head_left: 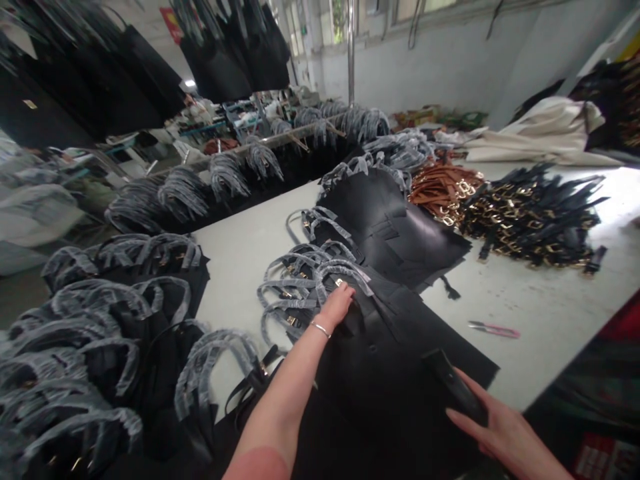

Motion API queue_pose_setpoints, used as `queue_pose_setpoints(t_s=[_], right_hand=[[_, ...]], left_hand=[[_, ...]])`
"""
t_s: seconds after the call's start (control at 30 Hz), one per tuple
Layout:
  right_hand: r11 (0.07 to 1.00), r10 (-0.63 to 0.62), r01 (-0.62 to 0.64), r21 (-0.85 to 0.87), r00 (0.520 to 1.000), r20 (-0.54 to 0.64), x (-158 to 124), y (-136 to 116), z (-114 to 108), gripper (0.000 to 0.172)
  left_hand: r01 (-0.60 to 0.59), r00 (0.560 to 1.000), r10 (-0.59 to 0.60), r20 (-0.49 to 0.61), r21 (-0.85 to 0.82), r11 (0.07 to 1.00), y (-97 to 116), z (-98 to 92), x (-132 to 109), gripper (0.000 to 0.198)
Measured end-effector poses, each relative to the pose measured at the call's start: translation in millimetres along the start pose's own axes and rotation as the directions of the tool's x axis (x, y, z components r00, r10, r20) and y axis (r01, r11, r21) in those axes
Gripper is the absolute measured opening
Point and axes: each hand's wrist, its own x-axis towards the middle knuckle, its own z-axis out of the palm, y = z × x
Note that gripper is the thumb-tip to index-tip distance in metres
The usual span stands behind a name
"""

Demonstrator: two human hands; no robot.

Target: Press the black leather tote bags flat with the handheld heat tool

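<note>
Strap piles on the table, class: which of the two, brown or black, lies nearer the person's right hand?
The black strap pile, rightmost of the two; the brown strap pile lies left of it, farther from the right hand.

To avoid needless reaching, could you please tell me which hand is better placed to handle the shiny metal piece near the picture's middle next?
The left hand, I think: its fingertips are at the shiny metal piece, while the right hand is farther off, gripping a black object.

At right of frame, passage over the table is bounded above by buckled straps, interrupted by pink snips; lower centre is filled by black panels.
</note>
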Motion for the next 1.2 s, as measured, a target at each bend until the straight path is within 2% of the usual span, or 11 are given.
queue_pose_setpoints(t_s=[0.13,0.27,0.43,0.57,0.63,0.77,0.87,0.93,1.0,1.2], right_hand=[[0.999,-0.045,0.045,0.005,0.998,0.034,-5.5,-2.6,6.1,0.082],[0.997,-0.079,0.08,-0.01,0.993,0.089,-10.2,-20.5,9.8,0.082],[0.988,-0.147,0.151,-0.028,0.983,0.114,-18.6,-51.2,13.1,0.079],[0.98,-0.191,0.196,-0.033,0.974,0.122,-28.8,-73.8,13.8,0.077],[0.976,-0.211,0.216,-0.017,0.967,0.143,-34.4,-84.7,15.6,0.077],[0.969,-0.242,0.246,0.011,0.944,0.224,-45.6,-101.8,27.1,0.078],[0.974,-0.224,0.222,0.043,0.923,0.314,-54.5,-110.1,40.6,0.077],[0.98,-0.201,0.185,0.079,0.901,0.384,-59.8,-115.8,49.1,0.076],[0.981,-0.191,0.153,0.122,0.884,0.426,-63.7,-122.4,55.9,0.075],[0.974,-0.199,0.135,0.179,0.889,0.412,-75.6,-138.1,64.3,0.068]], left_hand=[[-0.064,0.998,0.065,0.019,-0.066,0.996,11.9,-23.4,-18.2,0.02],[-0.072,0.997,0.078,0.03,-0.17,0.983,26.9,-43.8,-46.9,0.025],[0.031,0.999,-0.023,0.026,-0.369,0.929,41.6,-46.5,-81.7,0.027],[0.176,0.983,-0.175,0.06,-0.586,0.791,41.4,-26.6,-114.5,0.017],[0.246,0.96,-0.266,0.083,-0.7,0.67,40.9,-8.5,-133.8,0.014],[0.336,0.903,-0.39,0.183,-0.864,0.375,47.3,33.7,-171.1,0.025],[0.313,0.89,-0.398,0.22,-0.931,0.186,57.2,57.0,-190.4,0.024],[0.273,0.895,-0.391,0.216,-0.957,0.095,63.3,65.6,-198.8,0.022],[0.236,0.898,-0.388,0.207,-0.971,0.029,68.0,70.0,-205.3,0.023],[0.146,0.896,-0.41,0.172,-0.985,-0.096,75.4,75.5,-220.1,0.031]])
